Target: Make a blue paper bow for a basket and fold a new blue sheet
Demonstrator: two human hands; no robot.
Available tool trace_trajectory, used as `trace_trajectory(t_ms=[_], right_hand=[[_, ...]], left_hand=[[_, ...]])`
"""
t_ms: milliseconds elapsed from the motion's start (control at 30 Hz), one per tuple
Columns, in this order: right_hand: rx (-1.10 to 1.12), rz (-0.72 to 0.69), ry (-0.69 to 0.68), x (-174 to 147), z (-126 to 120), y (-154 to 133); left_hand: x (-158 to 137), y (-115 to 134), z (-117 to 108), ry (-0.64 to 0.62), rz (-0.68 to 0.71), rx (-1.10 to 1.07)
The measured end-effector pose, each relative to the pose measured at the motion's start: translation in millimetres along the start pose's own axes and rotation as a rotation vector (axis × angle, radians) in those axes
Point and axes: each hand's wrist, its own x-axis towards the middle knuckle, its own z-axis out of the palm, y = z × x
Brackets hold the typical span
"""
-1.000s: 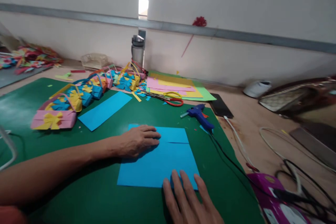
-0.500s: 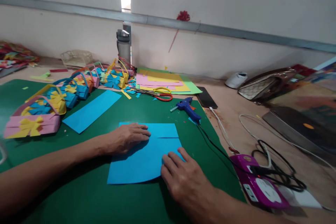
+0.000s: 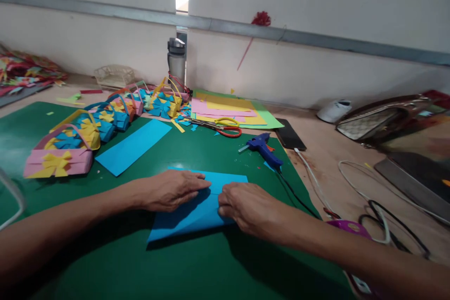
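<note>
A sheet of blue paper (image 3: pixel 197 218) lies on the green mat (image 3: pixel 168 272), its near edge lifted and curving over toward the far side. My left hand (image 3: pixel 172 191) rests flat on the sheet's upper left part, fingers stretched out to the right. At the sheet's right side my right hand (image 3: pixel 246 206) is closed with curled fingers, gripping the paper's folded-over edge. A blue paper strip (image 3: pixel 133 147) lies apart, beyond my left forearm.
Several small paper baskets (image 3: pixel 58 163) with bows stand in a row at left. A blue glue gun (image 3: pixel 262 149), scissors (image 3: pixel 225 126), coloured paper sheets (image 3: pixel 235 115) and a phone (image 3: pixel 290 134) lie farther back. Cables and a purple power strip (image 3: pixel 348 227) are at right.
My right hand has moved up and left, bringing the sheet's near right edge over in a fold. My left hand stays on the paper. The view has shifted slightly left.
</note>
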Motion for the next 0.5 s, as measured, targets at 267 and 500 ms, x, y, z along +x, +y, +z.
trace_trajectory(t_ms=[267, 500], right_hand=[[-0.008, 0.160, -0.026, 23, 2, 17], [-0.025, 0.186, -0.037, 27, 11, 20]], left_hand=[[6, 18, 8, -0.041, -0.158, 0.155], [8, 42, 61, 0.026, -0.352, 0.285]])
